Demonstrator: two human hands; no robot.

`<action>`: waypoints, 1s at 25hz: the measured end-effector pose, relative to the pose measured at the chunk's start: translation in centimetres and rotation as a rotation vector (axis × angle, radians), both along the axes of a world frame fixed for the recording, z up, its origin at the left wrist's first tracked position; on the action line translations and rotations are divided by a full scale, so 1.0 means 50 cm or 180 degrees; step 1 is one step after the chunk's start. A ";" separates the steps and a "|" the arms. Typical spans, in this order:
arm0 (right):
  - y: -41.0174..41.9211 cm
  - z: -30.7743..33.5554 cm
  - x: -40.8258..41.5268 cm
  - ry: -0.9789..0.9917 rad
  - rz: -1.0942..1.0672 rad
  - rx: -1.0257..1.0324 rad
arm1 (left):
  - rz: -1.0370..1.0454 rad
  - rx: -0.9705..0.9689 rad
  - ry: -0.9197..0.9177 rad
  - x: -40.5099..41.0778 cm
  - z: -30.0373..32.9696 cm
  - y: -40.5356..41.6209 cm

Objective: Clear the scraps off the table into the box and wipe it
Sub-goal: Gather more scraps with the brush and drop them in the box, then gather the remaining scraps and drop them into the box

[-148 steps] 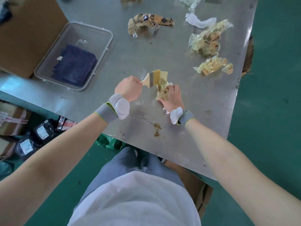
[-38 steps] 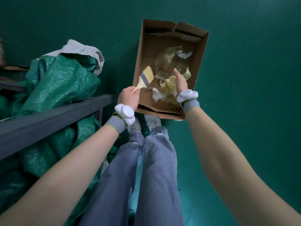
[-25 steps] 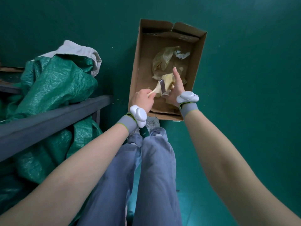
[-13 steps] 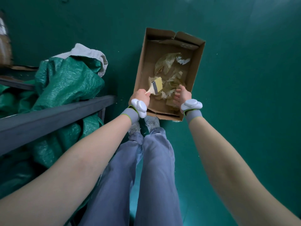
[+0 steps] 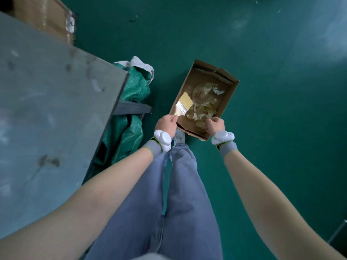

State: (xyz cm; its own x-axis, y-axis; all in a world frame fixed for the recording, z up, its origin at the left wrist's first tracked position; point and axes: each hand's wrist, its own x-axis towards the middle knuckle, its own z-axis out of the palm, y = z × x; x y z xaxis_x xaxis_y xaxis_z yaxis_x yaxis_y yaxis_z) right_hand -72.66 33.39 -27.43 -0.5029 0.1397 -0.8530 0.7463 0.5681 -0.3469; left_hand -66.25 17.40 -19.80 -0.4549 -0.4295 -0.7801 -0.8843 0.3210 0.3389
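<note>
Gripping a brush (image 5: 183, 106) in the left hand (image 5: 166, 124), right hand (image 5: 215, 125) curled loosely, both over the box (image 5: 228, 102).

From up here I see my left hand (image 5: 166, 123) closed around the handle of a paintbrush (image 5: 183, 106), its pale bristles pointing up over the near left corner of the open cardboard box (image 5: 228, 102) on the green floor (image 5: 281, 91). My right hand (image 5: 216, 124) is curled at the box's near edge; whether it grips anything I can't tell. Crumpled yellowish tape scraps (image 5: 203, 102) lie inside the box. The grey table (image 5: 47, 109) fills the left side, blurred, with a green tarp (image 5: 131, 109) bundled beneath it. My jeans (image 5: 169, 203) run down the middle.
</note>
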 end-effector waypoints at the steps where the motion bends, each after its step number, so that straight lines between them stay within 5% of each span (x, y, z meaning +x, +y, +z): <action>1: -0.005 0.029 -0.002 0.0075 0.0039 -0.0007 | 0.0000 -0.0003 0.0110 0.006 0.034 0.001; 11: -0.149 0.319 -0.020 0.1363 0.0902 -0.0344 | 0.0724 -0.0119 0.1209 0.117 0.303 -0.059; 19: -0.411 0.447 0.027 0.3036 0.2756 -0.1353 | 0.1992 -0.0973 0.1834 0.300 0.388 -0.187; 25: -0.587 0.476 0.144 0.2803 0.4033 -0.1864 | 0.3084 -0.1197 0.1389 0.445 0.404 -0.293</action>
State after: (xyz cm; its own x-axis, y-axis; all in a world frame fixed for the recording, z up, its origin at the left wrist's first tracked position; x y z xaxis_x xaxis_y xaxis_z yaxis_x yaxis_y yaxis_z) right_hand -65.47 4.06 -3.61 -0.3667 -0.9291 -0.0473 -0.5913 0.2720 -0.7592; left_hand -43.99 2.78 0.41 -0.0040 -0.9239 -0.3826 -0.6456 -0.2898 0.7065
